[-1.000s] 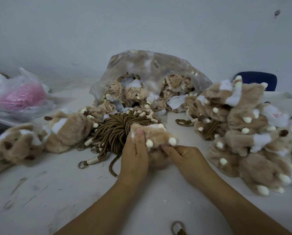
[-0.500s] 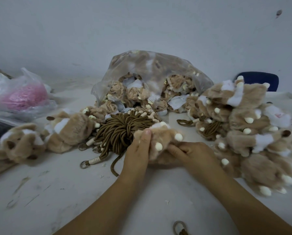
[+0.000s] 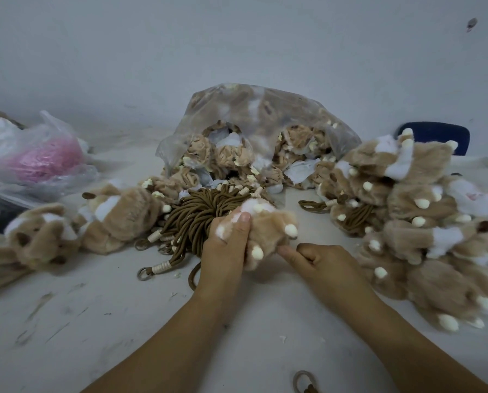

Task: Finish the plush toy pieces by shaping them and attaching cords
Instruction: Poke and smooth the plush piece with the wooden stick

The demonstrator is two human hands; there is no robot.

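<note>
White worktable [image 3: 95,321]: just right of the cord bundle [image 3: 206,211], a plush piece [image 3: 271,228] is gripped by the left hand [image 3: 225,251] and touched by the right hand [image 3: 327,265], grasp unclear; shaping is best done evenly.

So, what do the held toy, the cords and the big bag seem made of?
Toy: tan and white plush, fuzzy pile, likely synthetic. Cords: matte brown rope, probably woven fibre, ends wrapped in pale thread, greyish rings that look metal. Bag: thin clear plastic, shiny wrinkles, contents showing through.
</note>
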